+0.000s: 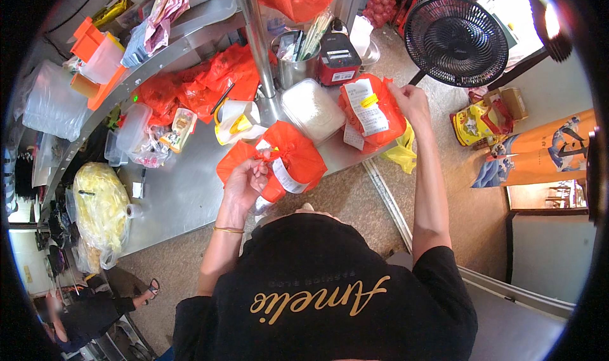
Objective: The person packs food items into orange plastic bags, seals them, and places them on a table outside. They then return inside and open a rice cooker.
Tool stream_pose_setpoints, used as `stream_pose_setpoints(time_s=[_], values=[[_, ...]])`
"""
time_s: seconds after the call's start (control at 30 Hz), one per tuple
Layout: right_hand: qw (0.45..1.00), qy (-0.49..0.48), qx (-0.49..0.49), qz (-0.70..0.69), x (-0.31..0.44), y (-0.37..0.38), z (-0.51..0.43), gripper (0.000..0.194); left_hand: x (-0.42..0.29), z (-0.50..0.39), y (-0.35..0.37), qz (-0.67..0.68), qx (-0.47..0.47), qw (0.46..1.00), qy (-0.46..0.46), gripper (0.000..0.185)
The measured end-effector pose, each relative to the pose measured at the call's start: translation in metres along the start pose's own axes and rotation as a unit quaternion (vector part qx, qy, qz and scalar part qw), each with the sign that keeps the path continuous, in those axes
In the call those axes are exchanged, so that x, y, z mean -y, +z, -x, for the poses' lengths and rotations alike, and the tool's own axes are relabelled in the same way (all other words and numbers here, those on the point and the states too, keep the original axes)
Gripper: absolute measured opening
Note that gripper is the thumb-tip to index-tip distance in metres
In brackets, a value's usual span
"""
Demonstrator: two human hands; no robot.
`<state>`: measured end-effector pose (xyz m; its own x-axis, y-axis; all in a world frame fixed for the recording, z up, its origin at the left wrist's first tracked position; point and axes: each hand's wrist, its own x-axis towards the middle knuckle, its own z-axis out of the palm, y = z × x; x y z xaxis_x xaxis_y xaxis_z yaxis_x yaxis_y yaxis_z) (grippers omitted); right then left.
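Observation:
My left hand (245,182) grips the gathered top of a tied red plastic bag (302,154) at the front edge of the steel counter. A white printed slip (287,176) hangs from that bag's knot. To the right, my right hand (413,105) pinches the corner of a second red plastic bag (349,109). A long receipt (368,106) with a yellow sticker lies across its face. Between the two bags sits a clear plastic container (314,109) with white contents. What the bags hold is hidden.
Behind stand a metal post (259,51), a steel pot (297,68) of wrapped chopsticks and a red-and-black receipt printer (338,59). A black fan (456,40) is at right. More red bags (204,85) and a yellowish bag bundle (101,213) lie left. Another person (90,313) is at lower left.

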<state>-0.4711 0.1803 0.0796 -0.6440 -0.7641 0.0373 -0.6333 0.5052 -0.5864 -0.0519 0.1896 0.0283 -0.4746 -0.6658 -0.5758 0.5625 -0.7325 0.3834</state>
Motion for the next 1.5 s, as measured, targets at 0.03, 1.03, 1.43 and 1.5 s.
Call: stream_pose_setpoints(time_s=[0.03, 1.03, 1.43, 1.5], values=[[0.999, -0.033, 0.019, -0.028, -0.005, 0.008, -0.007, 0.026, 0.0, 0.001, 0.0, 0.004, -0.002, 1.0, 0.002, 0.024], [0.909, -0.053, 0.201, -0.362, -0.022, 0.016, -0.023, 0.008, -0.004, 0.002, 0.005, 0.035, 0.02, 0.999, -0.017, 0.031], [0.878, -0.01, 0.257, -0.403, -0.016, 0.001, -0.022, 0.01, -0.003, 0.002, 0.006, 0.032, 0.006, 0.999, -0.011, 0.03], [0.906, -0.016, 0.247, -0.344, -0.014, 0.0, -0.023, 0.012, -0.003, 0.0, 0.005, 0.036, 0.004, 0.999, -0.014, 0.03]])
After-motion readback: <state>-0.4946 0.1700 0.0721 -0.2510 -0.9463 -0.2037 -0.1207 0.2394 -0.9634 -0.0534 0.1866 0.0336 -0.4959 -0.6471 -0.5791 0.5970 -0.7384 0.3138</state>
